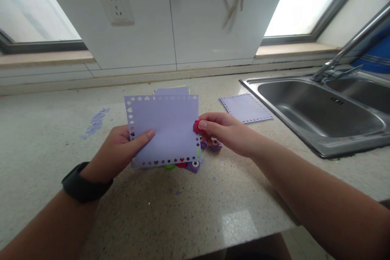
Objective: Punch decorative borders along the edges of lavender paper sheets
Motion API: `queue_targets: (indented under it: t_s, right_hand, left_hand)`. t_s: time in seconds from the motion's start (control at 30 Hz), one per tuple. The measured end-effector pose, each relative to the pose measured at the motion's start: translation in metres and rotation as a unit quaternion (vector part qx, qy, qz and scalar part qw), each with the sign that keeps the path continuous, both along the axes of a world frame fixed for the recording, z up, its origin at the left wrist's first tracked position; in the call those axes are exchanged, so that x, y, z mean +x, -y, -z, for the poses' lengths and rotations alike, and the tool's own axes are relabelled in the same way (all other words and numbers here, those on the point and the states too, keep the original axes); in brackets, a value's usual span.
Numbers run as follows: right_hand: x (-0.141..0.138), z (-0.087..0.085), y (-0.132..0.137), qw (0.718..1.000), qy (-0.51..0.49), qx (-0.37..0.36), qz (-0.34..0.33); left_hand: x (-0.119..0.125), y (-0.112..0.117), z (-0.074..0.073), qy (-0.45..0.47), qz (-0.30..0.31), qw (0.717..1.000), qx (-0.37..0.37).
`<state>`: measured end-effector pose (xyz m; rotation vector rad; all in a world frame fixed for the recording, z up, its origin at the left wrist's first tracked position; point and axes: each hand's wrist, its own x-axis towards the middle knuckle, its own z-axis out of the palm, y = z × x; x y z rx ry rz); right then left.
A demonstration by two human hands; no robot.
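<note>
A sheet of lilac paper (pixel 167 122) is held up above the counter, with small stars, hearts and other shapes cut through along its edges. My left hand (pixel 128 144) grips its left side, thumb on the front. At the right edge, my right hand (pixel 221 130) pinches a red craft punch (pixel 198 126) set on the paper's border. Partly hidden behind and below the sheet lie more punches: purple ones (pixel 193 166), a green one (pixel 170 167) and a red one. Another purple punch (pixel 215 145) sits under my right hand.
A second lilac sheet with a punched border (pixel 246 108) lies right, near the steel sink (pixel 317 105) and its faucet (pixel 350 44). More paper (pixel 172 92) lies behind the held sheet. Lilac paper cut-outs (pixel 96 123) are scattered at left. A wall socket (pixel 115 6) is above.
</note>
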<state>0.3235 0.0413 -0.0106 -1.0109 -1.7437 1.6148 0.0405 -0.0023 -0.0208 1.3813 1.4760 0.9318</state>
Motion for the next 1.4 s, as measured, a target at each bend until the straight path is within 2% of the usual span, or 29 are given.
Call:
queue_targets:
  t_s: [0.3,0.6,0.97,1.4]
  right_hand:
    - [-0.0014,0.0001,0.0018,1.000,0.012,-0.005,-0.002]
    - [-0.0004,0.0060,0.0001,0.999,-0.018,-0.028,-0.017]
    - [-0.0010,0.0092,-0.0008,0.998,-0.035,-0.050,-0.012]
    - [-0.0020,0.0092,-0.0001,0.999,-0.030,-0.007,-0.015]
  left_hand:
    - [-0.0009,-0.0016,0.0025,-0.005,-0.004,1.000,-0.004]
    - [-0.0070,-0.0030,0.0065,-0.002,0.008,1.000,-0.003]
    - [-0.0087,-0.0028,0.0092,-0.017,-0.008,1.000,0.002]
    - [-0.0070,-0.0025,0.0078,-0.021,-0.022,1.000,-0.002]
